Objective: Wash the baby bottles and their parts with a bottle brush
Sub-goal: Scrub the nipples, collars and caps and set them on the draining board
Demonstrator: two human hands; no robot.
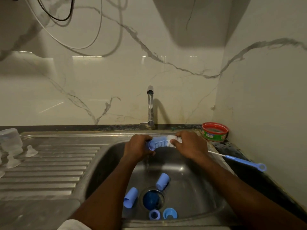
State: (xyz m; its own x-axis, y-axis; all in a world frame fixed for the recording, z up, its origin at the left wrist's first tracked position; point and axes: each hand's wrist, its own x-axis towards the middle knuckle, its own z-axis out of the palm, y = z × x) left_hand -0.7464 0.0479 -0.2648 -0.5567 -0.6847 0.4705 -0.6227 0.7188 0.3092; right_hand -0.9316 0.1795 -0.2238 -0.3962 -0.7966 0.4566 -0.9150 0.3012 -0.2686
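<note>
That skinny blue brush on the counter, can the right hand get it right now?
Probably not at once. The right hand is busy gripping the bottle brush under the tap. The skinny blue brush lies close beside that arm with nothing on top, so after letting go, it looks easy to reach.

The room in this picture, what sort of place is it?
Most likely a home kitchen. A steel sink with a ribbed draining board sits under a running tap against a marble-look wall, and baby bottle parts lie in the basin.
</note>
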